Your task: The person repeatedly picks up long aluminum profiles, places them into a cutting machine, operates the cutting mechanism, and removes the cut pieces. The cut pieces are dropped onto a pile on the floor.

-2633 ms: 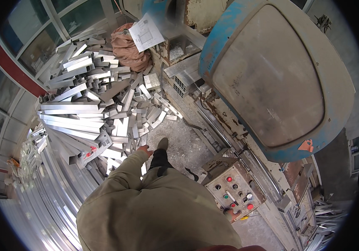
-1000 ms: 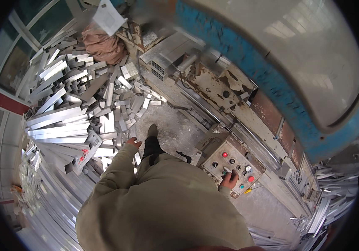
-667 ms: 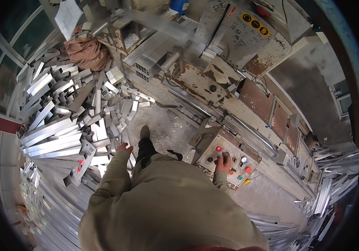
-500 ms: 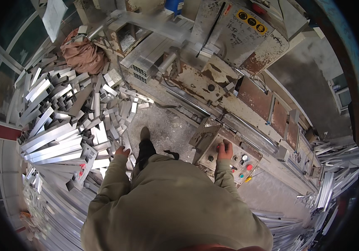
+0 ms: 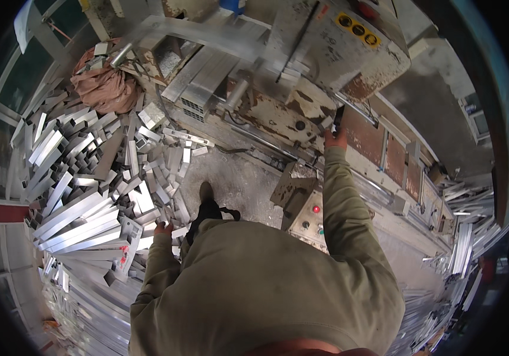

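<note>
My right hand (image 5: pixel 336 140) reaches far forward to the worn, paint-chipped machine (image 5: pixel 311 110). Its fingers are at a dark gap, just below a shiny metal bar (image 5: pixel 356 110); they are mostly hidden, and I cannot make out whether they grip anything. My left hand (image 5: pixel 163 228) hangs low by my left side, beside the heap of cut metal profiles (image 5: pixel 82 204). Its fingers are loosely bent and a little apart, with nothing visible in them. Under my right forearm lies the control box (image 5: pixel 309 216) with a red button, partly covered by the sleeve.
Stacked hollow aluminium profiles (image 5: pixel 198 98) lie on the machine bed. A brown sack (image 5: pixel 106 89) stands behind the heap at the far left. Long metal lengths (image 5: pixel 462 249) lie at the right. My shoe (image 5: pixel 206 191) is on the dusty concrete floor (image 5: pixel 234 187).
My right hand has left the control box and moved forward to the machine. A shiny bar now shows above it. My left hand has shifted slightly down and left, and the view has shifted.
</note>
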`<action>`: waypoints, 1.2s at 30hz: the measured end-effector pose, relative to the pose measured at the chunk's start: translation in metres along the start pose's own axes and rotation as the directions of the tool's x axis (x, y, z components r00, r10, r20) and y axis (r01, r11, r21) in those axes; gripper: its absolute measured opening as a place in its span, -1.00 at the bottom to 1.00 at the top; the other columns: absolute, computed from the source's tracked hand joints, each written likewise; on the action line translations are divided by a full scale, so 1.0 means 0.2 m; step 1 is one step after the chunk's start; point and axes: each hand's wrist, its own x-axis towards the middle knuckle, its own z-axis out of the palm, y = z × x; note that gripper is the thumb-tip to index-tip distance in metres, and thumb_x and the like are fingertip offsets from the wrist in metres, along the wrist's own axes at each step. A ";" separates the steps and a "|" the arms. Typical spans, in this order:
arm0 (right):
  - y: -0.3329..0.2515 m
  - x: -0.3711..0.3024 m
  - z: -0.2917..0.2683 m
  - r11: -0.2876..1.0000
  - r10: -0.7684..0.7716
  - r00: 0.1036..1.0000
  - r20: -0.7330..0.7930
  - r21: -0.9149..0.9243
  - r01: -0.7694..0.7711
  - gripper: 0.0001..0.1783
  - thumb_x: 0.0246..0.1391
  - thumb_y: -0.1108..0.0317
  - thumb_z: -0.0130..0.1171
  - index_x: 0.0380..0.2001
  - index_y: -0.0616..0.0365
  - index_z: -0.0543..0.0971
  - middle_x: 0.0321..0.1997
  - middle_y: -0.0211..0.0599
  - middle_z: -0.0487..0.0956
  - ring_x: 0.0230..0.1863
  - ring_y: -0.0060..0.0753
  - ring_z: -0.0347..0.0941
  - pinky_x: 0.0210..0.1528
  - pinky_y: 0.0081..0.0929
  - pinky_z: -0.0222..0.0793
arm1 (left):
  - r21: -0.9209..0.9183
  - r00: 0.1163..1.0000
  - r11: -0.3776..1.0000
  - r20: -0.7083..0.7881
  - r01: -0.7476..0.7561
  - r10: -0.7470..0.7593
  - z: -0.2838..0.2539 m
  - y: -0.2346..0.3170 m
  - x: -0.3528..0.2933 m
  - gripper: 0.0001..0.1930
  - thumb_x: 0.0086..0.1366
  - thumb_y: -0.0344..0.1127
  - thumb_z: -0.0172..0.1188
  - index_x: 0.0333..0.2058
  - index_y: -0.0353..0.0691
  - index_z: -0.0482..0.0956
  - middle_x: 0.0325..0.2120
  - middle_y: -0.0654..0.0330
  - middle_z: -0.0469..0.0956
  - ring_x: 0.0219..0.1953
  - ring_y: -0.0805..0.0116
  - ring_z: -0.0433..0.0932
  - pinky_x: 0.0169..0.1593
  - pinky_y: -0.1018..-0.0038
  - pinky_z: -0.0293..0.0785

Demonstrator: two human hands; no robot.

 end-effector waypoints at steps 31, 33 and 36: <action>-0.70 0.62 0.64 0.982 -0.118 0.989 0.090 -0.136 0.129 -0.11 -0.30 0.33 0.44 0.20 0.07 0.29 0.14 0.04 0.31 0.03 -0.05 0.40 0.05 -0.23 0.41 | -0.009 0.993 0.997 0.093 -0.073 0.073 -0.28 0.40 0.64 -0.40 0.12 -0.06 0.25 0.02 -0.41 0.45 -0.03 -0.18 0.51 0.06 -0.09 0.47 0.12 0.18 0.38; -0.66 0.59 0.66 0.969 -0.159 0.987 -0.008 -0.193 0.155 0.08 -0.45 0.27 0.54 0.23 0.09 0.21 0.22 0.01 0.21 0.15 -0.04 0.28 0.12 -0.25 0.36 | -0.014 0.997 0.997 0.024 -0.071 0.071 -0.26 0.37 0.58 -0.37 0.12 -0.03 0.26 0.03 -0.43 0.44 -0.05 -0.19 0.51 0.03 -0.08 0.49 0.09 0.20 0.40; -0.68 0.69 0.73 0.986 -0.004 0.986 0.169 -0.165 0.032 0.16 -0.51 0.21 0.60 0.24 0.08 0.19 0.27 0.04 0.20 0.20 0.06 0.27 0.22 -0.20 0.29 | -0.093 0.992 0.995 -0.128 -0.027 0.015 -0.11 0.16 0.49 -0.34 0.09 0.00 0.28 0.03 -0.44 0.45 -0.07 -0.20 0.52 0.01 -0.07 0.51 0.07 0.19 0.42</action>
